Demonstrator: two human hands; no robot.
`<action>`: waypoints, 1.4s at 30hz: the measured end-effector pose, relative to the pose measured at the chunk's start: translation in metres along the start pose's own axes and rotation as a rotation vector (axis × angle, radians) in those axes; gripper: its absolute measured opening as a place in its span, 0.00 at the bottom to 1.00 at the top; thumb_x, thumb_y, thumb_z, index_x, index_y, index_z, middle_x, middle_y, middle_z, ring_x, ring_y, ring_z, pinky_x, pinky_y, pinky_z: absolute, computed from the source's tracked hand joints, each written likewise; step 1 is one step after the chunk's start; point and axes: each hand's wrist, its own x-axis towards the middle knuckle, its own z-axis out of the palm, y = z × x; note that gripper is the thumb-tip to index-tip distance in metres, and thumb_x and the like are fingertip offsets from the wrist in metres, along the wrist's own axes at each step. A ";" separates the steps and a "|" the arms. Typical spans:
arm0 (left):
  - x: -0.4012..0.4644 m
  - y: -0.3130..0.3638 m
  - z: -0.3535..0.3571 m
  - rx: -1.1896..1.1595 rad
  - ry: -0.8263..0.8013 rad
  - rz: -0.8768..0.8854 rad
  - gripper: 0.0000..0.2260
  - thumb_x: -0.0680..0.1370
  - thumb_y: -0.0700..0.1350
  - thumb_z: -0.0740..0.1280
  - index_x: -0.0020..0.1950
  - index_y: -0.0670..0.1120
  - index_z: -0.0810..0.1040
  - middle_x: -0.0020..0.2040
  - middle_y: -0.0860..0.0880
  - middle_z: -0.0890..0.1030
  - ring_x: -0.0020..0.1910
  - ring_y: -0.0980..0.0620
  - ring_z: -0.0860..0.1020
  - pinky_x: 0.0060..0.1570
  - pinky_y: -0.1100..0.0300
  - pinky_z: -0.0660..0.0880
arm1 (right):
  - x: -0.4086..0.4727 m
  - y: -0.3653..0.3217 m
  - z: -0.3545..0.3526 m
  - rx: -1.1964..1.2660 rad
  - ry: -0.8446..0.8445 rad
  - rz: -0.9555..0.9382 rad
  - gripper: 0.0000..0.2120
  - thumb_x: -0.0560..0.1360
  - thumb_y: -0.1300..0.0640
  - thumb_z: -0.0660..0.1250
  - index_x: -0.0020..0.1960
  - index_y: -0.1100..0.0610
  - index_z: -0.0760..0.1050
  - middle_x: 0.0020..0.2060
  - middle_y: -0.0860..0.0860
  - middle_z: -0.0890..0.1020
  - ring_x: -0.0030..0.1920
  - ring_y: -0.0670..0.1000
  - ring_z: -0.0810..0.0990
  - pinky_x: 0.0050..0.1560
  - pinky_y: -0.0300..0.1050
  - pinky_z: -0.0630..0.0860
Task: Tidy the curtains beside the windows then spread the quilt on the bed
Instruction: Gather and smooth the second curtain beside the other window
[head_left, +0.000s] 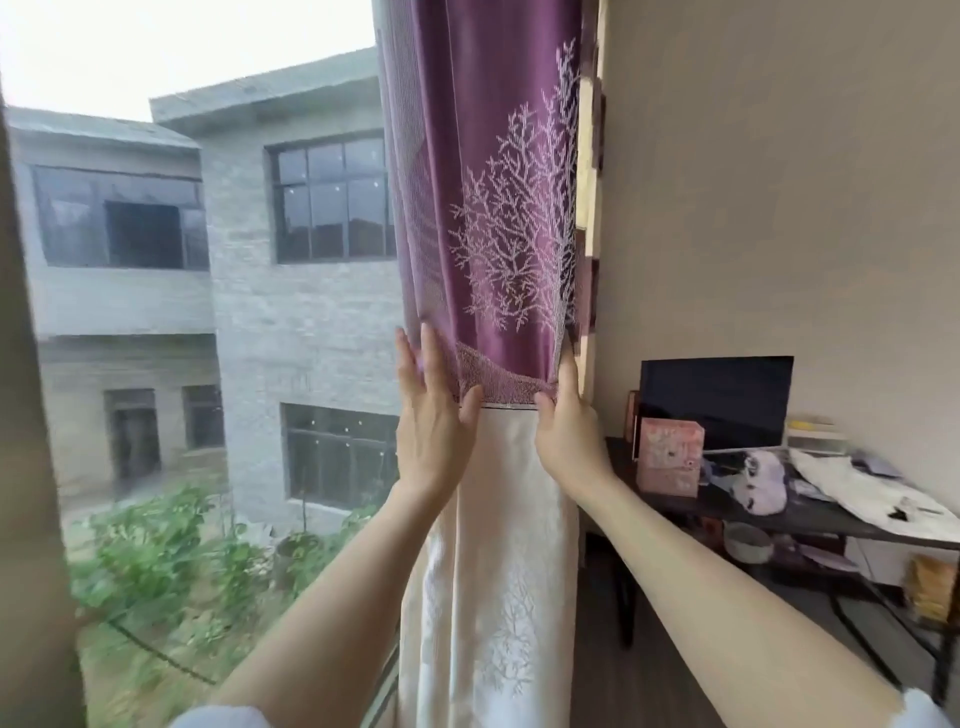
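A gathered curtain (493, 218) hangs at the right side of the window (208, 312); its upper part is purple with a white tree pattern and its lower part is cream. My left hand (431, 415) lies flat against the curtain's left edge at the seam, fingers extended. My right hand (563, 421) grips the right edge of the bundle at the same height, fingers wrapped behind the fabric. The two hands press the bundle between them. No bed or quilt is in view.
A dark desk (727, 509) stands to the right against the beige wall, holding a monitor (717, 400), a pink box (670, 457) and scattered items. Outside the glass are grey buildings and green plants. A second curtain edge (26, 415) runs down the far left.
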 end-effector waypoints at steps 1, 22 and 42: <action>0.009 -0.004 0.016 -0.010 0.026 -0.045 0.39 0.76 0.47 0.68 0.77 0.44 0.45 0.78 0.42 0.44 0.75 0.39 0.58 0.62 0.48 0.70 | 0.014 0.011 0.005 -0.023 0.030 -0.022 0.29 0.81 0.56 0.53 0.75 0.42 0.40 0.61 0.58 0.76 0.48 0.58 0.78 0.47 0.52 0.77; 0.192 -0.070 0.335 0.480 0.037 0.238 0.28 0.65 0.37 0.77 0.64 0.39 0.74 0.35 0.44 0.75 0.19 0.47 0.69 0.20 0.64 0.54 | 0.299 0.222 0.064 -0.867 0.303 -0.074 0.33 0.69 0.65 0.65 0.72 0.62 0.59 0.27 0.59 0.77 0.19 0.57 0.75 0.23 0.40 0.60; 0.318 -0.144 0.642 0.671 0.371 0.360 0.22 0.70 0.44 0.73 0.63 0.46 0.76 0.40 0.47 0.77 0.40 0.46 0.72 0.38 0.53 0.67 | 0.544 0.463 0.095 -1.009 0.437 -0.338 0.27 0.67 0.65 0.50 0.62 0.59 0.74 0.28 0.56 0.76 0.22 0.54 0.73 0.22 0.41 0.64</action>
